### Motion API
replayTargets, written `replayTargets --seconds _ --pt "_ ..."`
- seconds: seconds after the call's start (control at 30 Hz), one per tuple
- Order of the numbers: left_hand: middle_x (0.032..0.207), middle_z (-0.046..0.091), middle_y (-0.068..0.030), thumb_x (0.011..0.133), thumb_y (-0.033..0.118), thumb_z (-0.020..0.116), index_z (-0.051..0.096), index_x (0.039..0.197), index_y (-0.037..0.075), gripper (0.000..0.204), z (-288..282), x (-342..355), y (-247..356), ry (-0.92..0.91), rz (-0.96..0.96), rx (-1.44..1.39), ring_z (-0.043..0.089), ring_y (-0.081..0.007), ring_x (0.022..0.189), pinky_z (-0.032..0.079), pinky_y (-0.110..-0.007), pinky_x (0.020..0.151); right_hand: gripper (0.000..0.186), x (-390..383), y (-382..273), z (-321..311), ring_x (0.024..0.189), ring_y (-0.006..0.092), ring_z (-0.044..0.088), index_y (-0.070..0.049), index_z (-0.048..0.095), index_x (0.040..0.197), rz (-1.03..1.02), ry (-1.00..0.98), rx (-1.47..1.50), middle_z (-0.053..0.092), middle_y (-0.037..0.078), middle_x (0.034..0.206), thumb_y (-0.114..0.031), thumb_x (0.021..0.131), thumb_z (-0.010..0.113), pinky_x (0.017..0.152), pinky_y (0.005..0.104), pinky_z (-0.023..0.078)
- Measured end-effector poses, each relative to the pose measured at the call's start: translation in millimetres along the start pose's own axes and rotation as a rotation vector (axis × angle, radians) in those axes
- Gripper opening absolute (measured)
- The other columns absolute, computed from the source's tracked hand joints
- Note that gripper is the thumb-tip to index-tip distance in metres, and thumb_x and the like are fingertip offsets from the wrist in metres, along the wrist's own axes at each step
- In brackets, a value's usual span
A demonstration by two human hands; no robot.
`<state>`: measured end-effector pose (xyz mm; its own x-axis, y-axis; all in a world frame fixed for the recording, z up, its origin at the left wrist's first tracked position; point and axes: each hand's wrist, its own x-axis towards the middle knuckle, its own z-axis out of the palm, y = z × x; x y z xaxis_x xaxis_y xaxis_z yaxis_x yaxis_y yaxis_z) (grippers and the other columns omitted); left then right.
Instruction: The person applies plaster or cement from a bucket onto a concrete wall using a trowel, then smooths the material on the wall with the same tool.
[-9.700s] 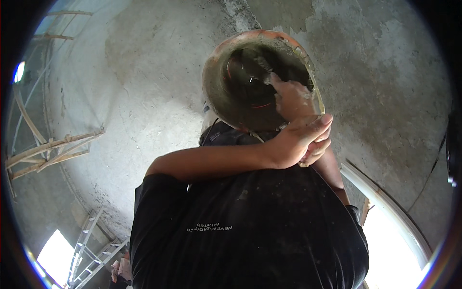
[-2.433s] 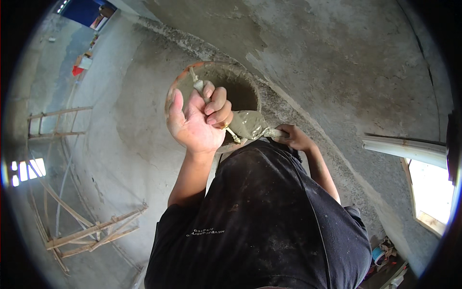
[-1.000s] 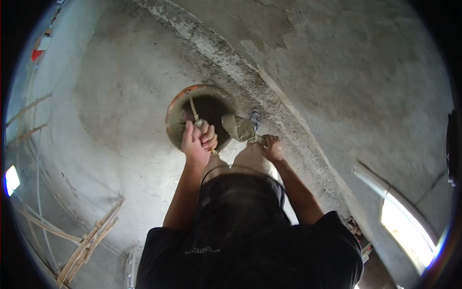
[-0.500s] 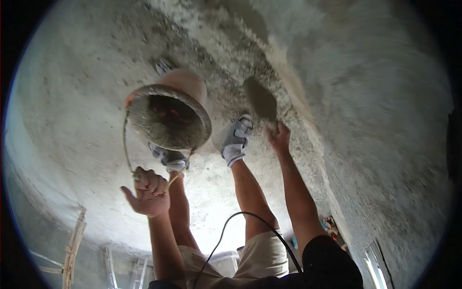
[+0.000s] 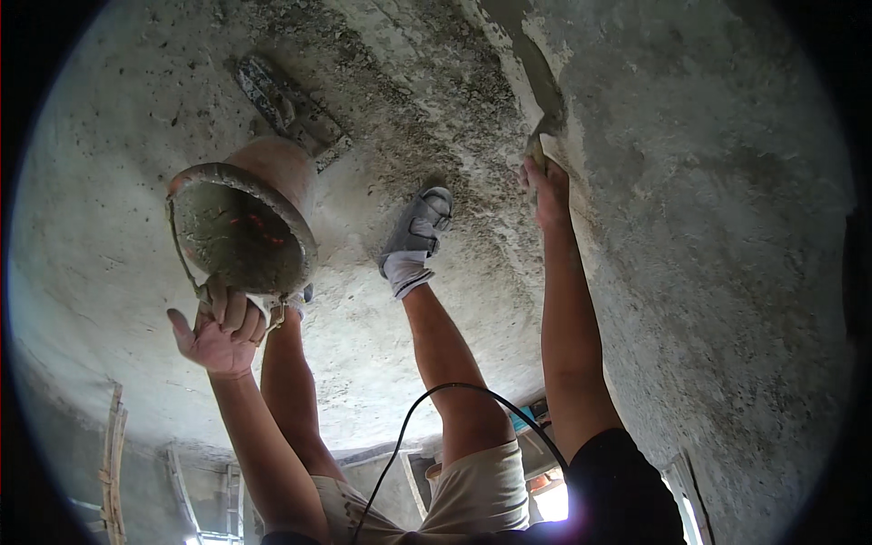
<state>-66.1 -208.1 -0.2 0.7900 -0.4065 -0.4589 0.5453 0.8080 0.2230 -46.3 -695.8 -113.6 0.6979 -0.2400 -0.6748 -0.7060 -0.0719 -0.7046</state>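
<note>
My left hand [image 5: 224,331] has its fingers hooked round the wire handle of a mortar-crusted bucket [image 5: 289,171], thumb sticking out. The bucket hangs tilted with its mouth toward me; dark grey residue coats its inside. In my right hand [image 5: 549,189] is the handle of a trowel [image 5: 550,120]. Its blade is seen nearly edge-on at the foot of the wall, against the end of a dark wet mortar strip [image 5: 527,54]. Where blade and mortar meet is hard to make out.
A mortar-stained plastering float [image 5: 289,109] lies on the floor [image 5: 363,354] beyond the bucket. Loose crumbs run along the base of the rough wall [image 5: 708,236] at right. My shoe [image 5: 418,222] stands between bucket and wall. Wooden poles [image 5: 113,463] stand at lower left. A black cable [image 5: 436,391] loops before me.
The trowel has swung from over the floor to the wall's foot, its blade turning edge-on. My left hand and the bucket have shifted left, and the float beyond has come into fuller view.
</note>
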Motion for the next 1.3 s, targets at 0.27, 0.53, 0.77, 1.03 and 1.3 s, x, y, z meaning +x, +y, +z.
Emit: replayTargets --seconds 0.27,0.53,0.77,1.03,1.3 --pt "0.059 0.026 0.0017 0.086 0.062 0.051 0.036 0.081 0.009 0.055 -14 2 3 -0.088 -0.032 -0.17 0.02 -0.0113 0.046 0.018 -0.028 0.045 0.024 -77 10 -14 0.054 0.0114 0.046 -0.003 0.056 0.084 0.205 0.173 -0.074 0.051 0.002 0.066 -0.025 0.092 0.059 0.051 0.0289 0.039" --pt "0.054 0.027 0.0037 0.081 0.071 0.048 0.04 0.078 0.01 0.062 -22 -2 2 -0.024 -0.032 -0.164 0.021 -0.0106 0.042 0.02 -0.028 0.041 0.025 -40 -37 6 0.05 0.0101 0.046 -0.004 0.056 0.08 0.163 0.062 -0.266 0.049 0.001 0.059 -0.025 0.091 0.059 0.046 0.0282 0.035" --pt "0.054 0.027 0.0033 0.082 0.069 0.049 0.04 0.077 0.009 0.061 -25 -6 1 -0.032 -0.012 -0.23 0.02 -0.0102 0.043 0.019 -0.027 0.041 0.03 1 -101 37 0.049 0.0093 0.042 -0.005 0.054 0.075 0.105 0.084 -0.409 0.047 0.0 0.058 -0.029 0.091 0.06 0.045 0.0285 0.034" --pt "0.053 0.028 0.0032 0.082 0.068 0.05 0.038 0.075 0.009 0.06 -27 -7 3 -0.074 -0.003 -0.246 0.022 -0.01 0.042 0.018 -0.027 0.04 0.03 -40 -98 33 0.046 0.009 0.042 -0.008 0.055 0.074 0.222 0.18 -0.328 0.048 0.0 0.057 -0.032 0.092 0.058 0.042 0.0279 0.031" --pt "0.053 0.029 0.0031 0.082 0.067 0.051 0.039 0.075 0.009 0.06 -30 -16 7 -0.069 0.05 -0.295 0.022 -0.0096 0.042 0.02 -0.026 0.04 0.036 -85 -54 31 0.05 0.0096 0.048 -0.001 0.06 0.085 0.416 0.267 -0.268 0.052 0.001 0.062 -0.037 0.089 0.062 0.046 0.026 0.038"
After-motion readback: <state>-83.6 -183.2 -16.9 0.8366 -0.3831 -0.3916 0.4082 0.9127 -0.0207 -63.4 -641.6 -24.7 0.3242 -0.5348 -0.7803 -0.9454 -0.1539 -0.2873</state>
